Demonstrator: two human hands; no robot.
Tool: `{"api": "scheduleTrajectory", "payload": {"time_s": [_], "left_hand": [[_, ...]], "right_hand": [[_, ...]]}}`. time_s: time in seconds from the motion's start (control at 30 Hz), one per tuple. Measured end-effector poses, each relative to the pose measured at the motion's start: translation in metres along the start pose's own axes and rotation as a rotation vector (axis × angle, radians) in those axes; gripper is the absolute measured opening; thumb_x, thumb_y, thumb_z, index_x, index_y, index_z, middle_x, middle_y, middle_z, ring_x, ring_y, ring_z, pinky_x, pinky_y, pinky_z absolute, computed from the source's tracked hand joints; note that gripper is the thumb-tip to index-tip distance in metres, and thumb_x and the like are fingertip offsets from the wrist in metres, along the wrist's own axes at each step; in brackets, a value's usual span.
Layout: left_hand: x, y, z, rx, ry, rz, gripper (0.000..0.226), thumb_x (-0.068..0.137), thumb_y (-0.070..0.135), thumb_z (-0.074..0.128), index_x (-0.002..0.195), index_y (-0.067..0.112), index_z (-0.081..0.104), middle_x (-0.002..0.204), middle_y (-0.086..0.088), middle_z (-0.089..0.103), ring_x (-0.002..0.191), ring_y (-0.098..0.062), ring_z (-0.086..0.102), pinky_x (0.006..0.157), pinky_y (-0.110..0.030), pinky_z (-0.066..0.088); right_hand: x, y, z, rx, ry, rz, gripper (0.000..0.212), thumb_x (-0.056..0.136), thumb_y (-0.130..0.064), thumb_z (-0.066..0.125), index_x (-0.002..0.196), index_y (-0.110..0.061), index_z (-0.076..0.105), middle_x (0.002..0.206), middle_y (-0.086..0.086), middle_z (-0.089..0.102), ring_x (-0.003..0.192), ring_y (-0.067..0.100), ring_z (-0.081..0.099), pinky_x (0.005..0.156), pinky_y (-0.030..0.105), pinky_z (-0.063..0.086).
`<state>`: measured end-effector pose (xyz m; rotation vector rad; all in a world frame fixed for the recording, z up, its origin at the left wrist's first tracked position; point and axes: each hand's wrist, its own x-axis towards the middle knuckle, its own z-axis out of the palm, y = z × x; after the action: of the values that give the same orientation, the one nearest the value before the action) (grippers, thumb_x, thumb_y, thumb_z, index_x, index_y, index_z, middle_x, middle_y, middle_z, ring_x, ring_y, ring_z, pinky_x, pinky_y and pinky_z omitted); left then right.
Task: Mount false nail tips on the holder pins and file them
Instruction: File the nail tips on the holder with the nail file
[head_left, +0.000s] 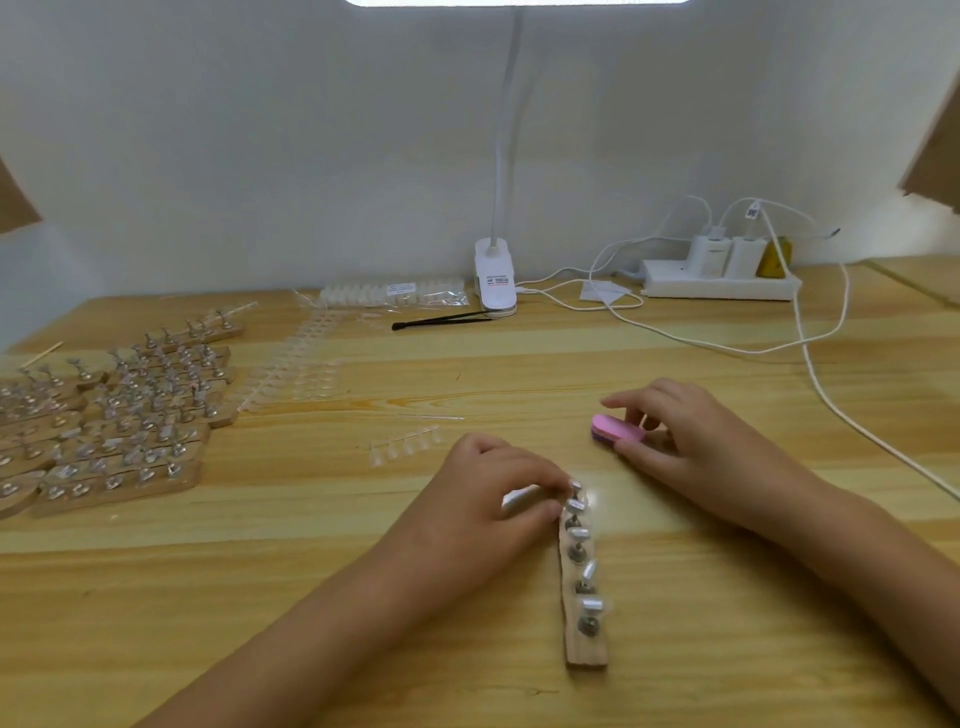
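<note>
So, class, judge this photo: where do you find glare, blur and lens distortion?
Head view: the lamp panel at the top edge is blown out white. Head view: glare sits on the table by the holder's far end. Head view: the left hand's fingertips are smeared, the pink file looks sharper. Head view: the table's far edge bows.

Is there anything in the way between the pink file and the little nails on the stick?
Nothing visible lies between them. The right hand holds the pink file, and only bare table separates it from the wooden holder. The left hand pinches the farthest pin.
</note>
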<state>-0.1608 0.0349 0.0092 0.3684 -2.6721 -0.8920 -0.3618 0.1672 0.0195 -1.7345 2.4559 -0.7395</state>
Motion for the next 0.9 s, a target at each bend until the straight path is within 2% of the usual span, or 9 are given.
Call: {"api": "scheduleTrajectory", "payload": {"time_s": [0.07, 0.17, 0.23, 0.37, 0.53, 0.63, 0.73, 0.8, 0.9], "left_hand": [[-0.004, -0.001, -0.003, -0.055, 0.01, -0.02, 0.016, 0.082, 0.046, 0.069, 0.097, 0.051, 0.066, 0.099, 0.035, 0.063, 0.112, 0.008, 0.039, 0.087, -0.002, 0.031], [-0.007, 0.002, -0.006, -0.1, -0.006, -0.054, 0.019, 0.075, 0.052, 0.071, 0.093, 0.046, 0.07, 0.098, 0.029, 0.065, 0.108, 0.009, 0.044, 0.084, -0.005, 0.035], [-0.003, 0.007, -0.009, -0.127, -0.037, -0.04, 0.015, 0.079, 0.04, 0.076, 0.093, 0.035, 0.073, 0.093, 0.026, 0.067, 0.101, 0.01, 0.05, 0.08, -0.005, 0.037], [0.007, 0.013, -0.018, -0.14, -0.136, -0.042, 0.008, 0.083, 0.028, 0.078, 0.089, 0.03, 0.073, 0.088, 0.017, 0.066, 0.09, 0.006, 0.057, 0.078, -0.012, 0.045], [0.005, 0.009, -0.011, -0.124, -0.075, -0.07, 0.013, 0.083, 0.034, 0.076, 0.077, 0.043, 0.068, 0.092, 0.018, 0.064, 0.096, 0.009, 0.05, 0.075, -0.005, 0.036], [0.003, 0.009, -0.006, -0.296, 0.081, -0.15, 0.014, 0.079, 0.035, 0.078, 0.073, 0.046, 0.071, 0.093, 0.021, 0.062, 0.087, 0.007, 0.051, 0.072, -0.006, 0.037], [0.002, 0.007, -0.006, -0.593, 0.257, -0.242, 0.009, 0.077, 0.04, 0.078, 0.08, 0.033, 0.073, 0.095, 0.017, 0.071, 0.082, -0.005, 0.064, 0.076, -0.016, 0.049], [0.002, 0.005, -0.005, -0.69, 0.274, -0.241, 0.008, 0.08, 0.035, 0.078, 0.082, 0.03, 0.073, 0.094, 0.007, 0.075, 0.092, -0.01, 0.069, 0.082, -0.018, 0.052], [0.001, 0.003, -0.001, -0.724, 0.269, -0.228, 0.012, 0.074, 0.035, 0.08, 0.083, 0.033, 0.073, 0.091, 0.005, 0.075, 0.09, -0.009, 0.069, 0.078, -0.015, 0.052]], "right_hand": [[-0.002, -0.009, -0.004, 0.385, 0.01, 0.107, 0.04, 0.08, -0.063, 0.055, 0.116, -0.046, 0.063, 0.097, -0.016, 0.066, 0.092, 0.0, 0.06, 0.076, 0.011, 0.048], [-0.001, -0.017, -0.009, 1.112, -0.03, 0.268, 0.032, 0.083, -0.039, 0.064, 0.114, -0.04, 0.071, 0.099, -0.005, 0.074, 0.082, 0.004, 0.066, 0.068, 0.015, 0.054], [0.001, -0.019, -0.012, 1.512, -0.047, 0.339, 0.035, 0.083, -0.022, 0.064, 0.116, -0.026, 0.072, 0.096, 0.006, 0.073, 0.075, 0.01, 0.065, 0.066, 0.019, 0.056], [0.001, -0.018, -0.015, 1.885, -0.076, 0.424, 0.044, 0.08, -0.007, 0.062, 0.123, -0.015, 0.063, 0.105, 0.02, 0.07, 0.077, 0.019, 0.069, 0.065, 0.024, 0.06], [0.001, -0.018, -0.01, 1.893, -0.123, 0.366, 0.047, 0.08, 0.0, 0.063, 0.123, -0.017, 0.055, 0.117, 0.025, 0.067, 0.093, 0.031, 0.071, 0.071, 0.031, 0.061], [0.0, -0.023, -0.007, 1.807, -0.129, 0.346, 0.052, 0.073, -0.001, 0.075, 0.119, -0.015, 0.055, 0.113, 0.022, 0.069, 0.092, 0.03, 0.071, 0.072, 0.032, 0.059], [-0.002, -0.03, -0.002, 1.616, -0.064, 0.337, 0.052, 0.065, -0.016, 0.076, 0.111, -0.01, 0.053, 0.099, 0.019, 0.072, 0.084, 0.025, 0.073, 0.069, 0.028, 0.058], [-0.005, -0.037, 0.003, 1.433, 0.018, 0.284, 0.046, 0.067, -0.017, 0.074, 0.106, -0.01, 0.053, 0.09, 0.015, 0.074, 0.081, 0.023, 0.072, 0.068, 0.024, 0.057], [-0.012, -0.046, 0.01, 1.154, 0.146, 0.142, 0.03, 0.077, -0.021, 0.075, 0.103, -0.019, 0.058, 0.089, 0.007, 0.072, 0.077, 0.018, 0.07, 0.07, 0.023, 0.055]]}}
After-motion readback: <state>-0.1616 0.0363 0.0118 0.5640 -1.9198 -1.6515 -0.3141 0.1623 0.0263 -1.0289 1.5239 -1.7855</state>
